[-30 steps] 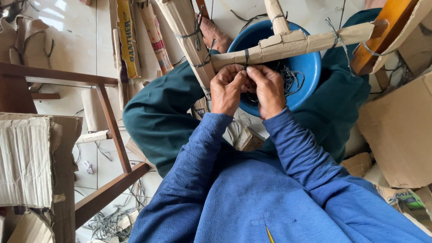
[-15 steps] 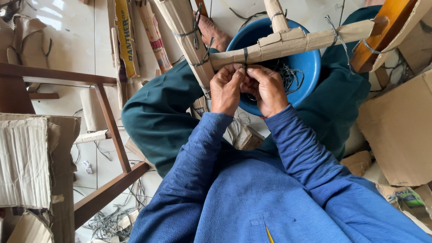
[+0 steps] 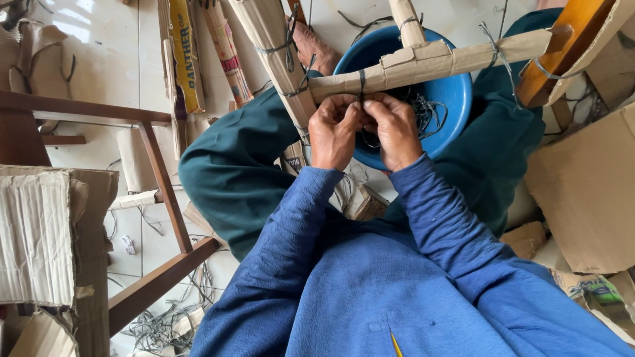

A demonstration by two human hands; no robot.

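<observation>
Pinching dark string | L hand + R hand fingertips closed | cardboard-wrapped rail

Both hands perhaps on string

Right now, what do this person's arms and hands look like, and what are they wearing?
Both arms are covered by long blue sleeves of a soft, ribbed-looking top, bunched in folds near the wrists. The left hand and right hand are bare: no gloves, rings or watch visible. Dark green trousers cover the legs.

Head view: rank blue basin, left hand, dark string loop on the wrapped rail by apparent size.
1. blue basin
2. left hand
3. dark string loop
Basin is partly hidden, yet clearly biggest.
</observation>
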